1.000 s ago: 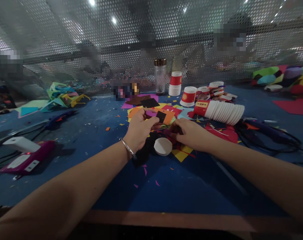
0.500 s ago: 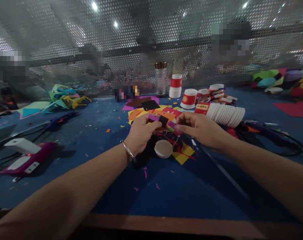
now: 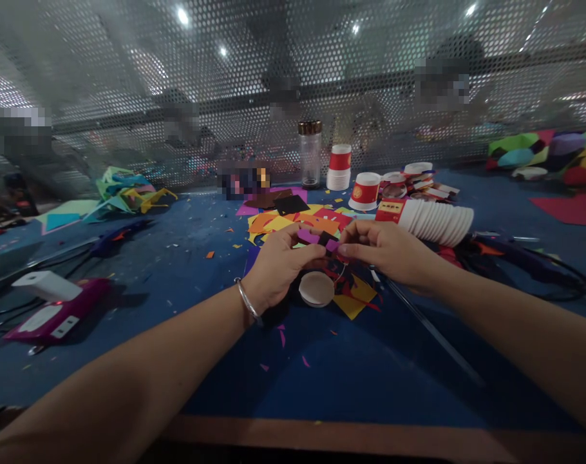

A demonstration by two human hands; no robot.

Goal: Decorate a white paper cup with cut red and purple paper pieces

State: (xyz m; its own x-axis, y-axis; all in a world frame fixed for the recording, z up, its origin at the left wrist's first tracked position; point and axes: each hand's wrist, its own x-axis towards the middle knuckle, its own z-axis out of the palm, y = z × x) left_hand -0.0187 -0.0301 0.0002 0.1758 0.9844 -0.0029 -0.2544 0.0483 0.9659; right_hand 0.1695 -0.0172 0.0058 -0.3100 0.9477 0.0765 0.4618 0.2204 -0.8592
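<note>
Both hands meet over the middle of the table around a small strip of purple and black paper point(image 3: 328, 240). My left hand point(image 3: 284, 264), with a silver bangle at its wrist, pinches the strip from the left. From the right, my right hand point(image 3: 373, 248) pinches its purple end between thumb and forefinger. Just below them lies a round, pale cardboard disc point(image 3: 317, 289). Beside it a yellow paper sheet point(image 3: 355, 299) sits under dark and red scraps. Behind the fingers spreads a pile of orange and yellow paper point(image 3: 268, 222).
A toppled stack of paper cups point(image 3: 433, 220) and a glue gun point(image 3: 519, 261) lie right. A clear stick point(image 3: 433, 328) slants toward me. Further back stand a glass bottle point(image 3: 310, 154) and red-and-white cups point(image 3: 365, 191). At left are a purple power strip point(image 3: 56, 316) and another glue gun point(image 3: 116, 237).
My left hand has moved slightly right, closer to the right hand. The black part of the strip has shifted right and now meets the purple end at my right fingers.
</note>
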